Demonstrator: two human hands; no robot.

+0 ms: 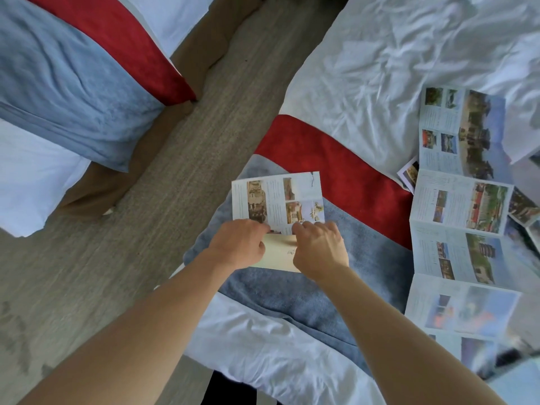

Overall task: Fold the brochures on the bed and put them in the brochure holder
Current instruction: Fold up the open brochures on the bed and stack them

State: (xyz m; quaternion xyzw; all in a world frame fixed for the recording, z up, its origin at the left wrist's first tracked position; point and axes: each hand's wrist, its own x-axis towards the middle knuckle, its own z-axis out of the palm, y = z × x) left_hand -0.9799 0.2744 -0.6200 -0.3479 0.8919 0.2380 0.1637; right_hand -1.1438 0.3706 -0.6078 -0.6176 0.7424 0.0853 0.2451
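Observation:
A brochure (277, 200) with photos and text lies on the blue band of the bed runner, its near flap turned over and showing a cream side (280, 254). My left hand (239, 244) pinches the fold at its left end, and my right hand (320, 249) pinches the fold at its right end. Several unfolded brochures (461, 206) lie in an overlapping row on the bed to the right. No brochure holder is in view.
The bed (380, 68) has rumpled white sheets and a red and blue runner (336, 159). A second bed (73, 83) with the same runner stands to the left across a grey floor aisle (175, 171).

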